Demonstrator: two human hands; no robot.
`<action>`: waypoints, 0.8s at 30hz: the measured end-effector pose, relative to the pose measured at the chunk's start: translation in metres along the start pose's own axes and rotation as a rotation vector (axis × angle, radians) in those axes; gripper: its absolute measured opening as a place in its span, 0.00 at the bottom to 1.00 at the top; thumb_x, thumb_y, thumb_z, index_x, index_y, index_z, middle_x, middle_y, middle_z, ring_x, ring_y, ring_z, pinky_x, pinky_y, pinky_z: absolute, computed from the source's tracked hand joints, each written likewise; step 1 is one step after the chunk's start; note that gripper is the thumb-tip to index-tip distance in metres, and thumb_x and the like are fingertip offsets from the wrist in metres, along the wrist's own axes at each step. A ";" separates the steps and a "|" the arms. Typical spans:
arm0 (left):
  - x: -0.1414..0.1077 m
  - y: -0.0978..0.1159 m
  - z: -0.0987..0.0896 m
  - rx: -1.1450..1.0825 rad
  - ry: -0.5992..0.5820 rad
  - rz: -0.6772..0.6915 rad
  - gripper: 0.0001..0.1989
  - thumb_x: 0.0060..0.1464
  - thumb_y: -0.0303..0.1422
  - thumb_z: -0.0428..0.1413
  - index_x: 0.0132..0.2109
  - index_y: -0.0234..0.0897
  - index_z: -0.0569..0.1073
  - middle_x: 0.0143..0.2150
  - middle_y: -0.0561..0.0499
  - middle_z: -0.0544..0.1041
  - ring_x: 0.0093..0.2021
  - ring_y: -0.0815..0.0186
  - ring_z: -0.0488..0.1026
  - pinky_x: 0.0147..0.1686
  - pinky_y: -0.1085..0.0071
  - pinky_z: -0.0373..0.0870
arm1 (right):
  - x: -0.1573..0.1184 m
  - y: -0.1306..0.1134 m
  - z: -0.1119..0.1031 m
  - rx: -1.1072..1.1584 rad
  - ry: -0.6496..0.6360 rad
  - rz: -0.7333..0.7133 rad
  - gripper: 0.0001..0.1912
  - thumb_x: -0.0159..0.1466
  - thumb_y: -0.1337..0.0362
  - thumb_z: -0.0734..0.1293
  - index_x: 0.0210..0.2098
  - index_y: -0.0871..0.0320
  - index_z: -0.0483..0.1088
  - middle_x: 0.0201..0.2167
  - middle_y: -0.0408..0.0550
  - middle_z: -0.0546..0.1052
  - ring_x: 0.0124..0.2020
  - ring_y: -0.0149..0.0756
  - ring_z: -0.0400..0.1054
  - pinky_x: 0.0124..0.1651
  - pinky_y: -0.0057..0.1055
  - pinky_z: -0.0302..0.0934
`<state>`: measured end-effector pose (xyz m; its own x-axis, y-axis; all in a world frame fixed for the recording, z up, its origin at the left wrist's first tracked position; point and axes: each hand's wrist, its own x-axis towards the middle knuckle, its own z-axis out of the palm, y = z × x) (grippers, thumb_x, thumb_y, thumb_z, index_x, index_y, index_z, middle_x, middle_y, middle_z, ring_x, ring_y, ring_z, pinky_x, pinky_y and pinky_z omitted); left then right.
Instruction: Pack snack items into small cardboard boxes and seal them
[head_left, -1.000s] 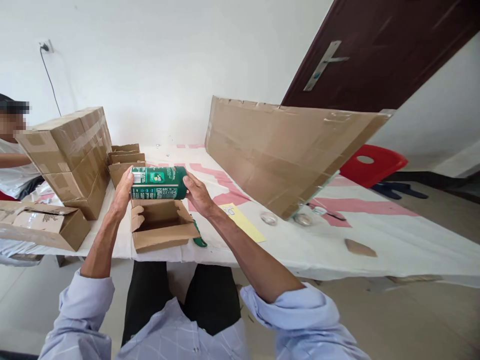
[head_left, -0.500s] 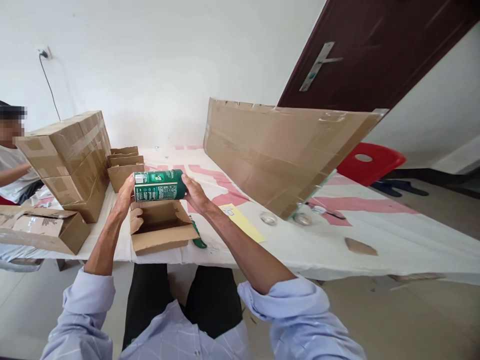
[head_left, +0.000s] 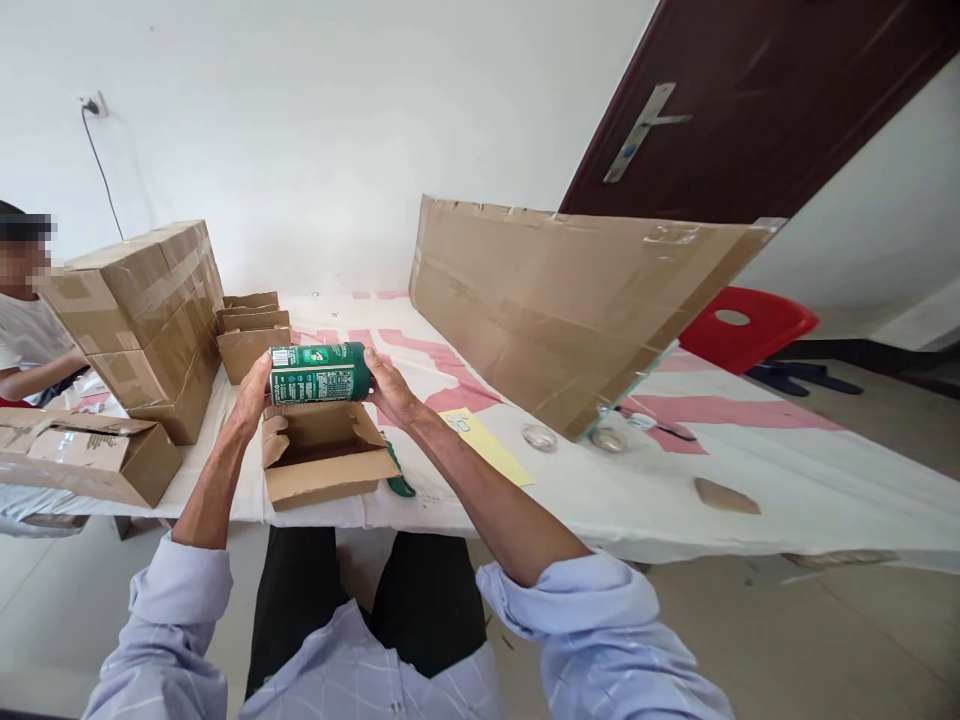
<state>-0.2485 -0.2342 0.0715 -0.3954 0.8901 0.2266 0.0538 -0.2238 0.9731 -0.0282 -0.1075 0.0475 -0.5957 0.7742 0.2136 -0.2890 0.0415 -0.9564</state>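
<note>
A green canister (head_left: 319, 373) with a printed label lies on its side in the air, held between both hands. My left hand (head_left: 253, 392) grips its left end, thumb on top. My right hand (head_left: 391, 390) grips the right end, which is plain dark green. Below the canister stands an open cardboard box (head_left: 322, 482), its front flap folded outward; the part of its inside that shows holds nothing. A green curved object (head_left: 401, 484) lies against the box's right side, partly hidden by the flap.
Stacked taped cartons (head_left: 142, 310) and a long carton (head_left: 90, 450) stand left, near a seated person (head_left: 30, 335). Open small boxes (head_left: 253, 345) sit behind. A yellow sheet (head_left: 491, 447), tape rolls (head_left: 540, 437) and a big cardboard panel (head_left: 555, 310) are to the right.
The canister and both hands stay almost still above the box. The whole view has shifted very slightly. At the far left, the other person's arm has moved a little.
</note>
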 end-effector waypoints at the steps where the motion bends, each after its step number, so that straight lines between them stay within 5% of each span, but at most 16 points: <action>1: 0.000 0.000 0.001 0.004 0.005 0.000 0.43 0.59 0.70 0.59 0.64 0.40 0.78 0.55 0.43 0.85 0.49 0.50 0.83 0.44 0.60 0.80 | 0.000 0.000 0.000 -0.003 -0.004 0.006 0.46 0.57 0.19 0.67 0.51 0.53 0.77 0.40 0.49 0.83 0.42 0.42 0.78 0.35 0.33 0.68; 15: -0.001 0.001 0.002 -0.006 0.034 -0.065 0.44 0.57 0.71 0.60 0.57 0.33 0.82 0.46 0.38 0.86 0.47 0.46 0.85 0.36 0.60 0.82 | -0.002 0.003 0.001 0.033 -0.018 0.030 0.45 0.57 0.20 0.69 0.51 0.54 0.77 0.38 0.50 0.83 0.37 0.43 0.76 0.32 0.35 0.69; 24: 0.003 0.003 -0.003 0.048 0.040 -0.072 0.45 0.57 0.72 0.59 0.58 0.34 0.82 0.50 0.37 0.85 0.46 0.48 0.84 0.26 0.67 0.75 | 0.001 0.005 0.000 0.026 -0.026 0.020 0.43 0.56 0.21 0.71 0.50 0.52 0.76 0.38 0.48 0.82 0.37 0.41 0.74 0.34 0.34 0.67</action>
<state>-0.2520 -0.2331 0.0747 -0.4365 0.8862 0.1552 0.0677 -0.1396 0.9879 -0.0304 -0.1068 0.0431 -0.6206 0.7582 0.2002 -0.2962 0.0098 -0.9551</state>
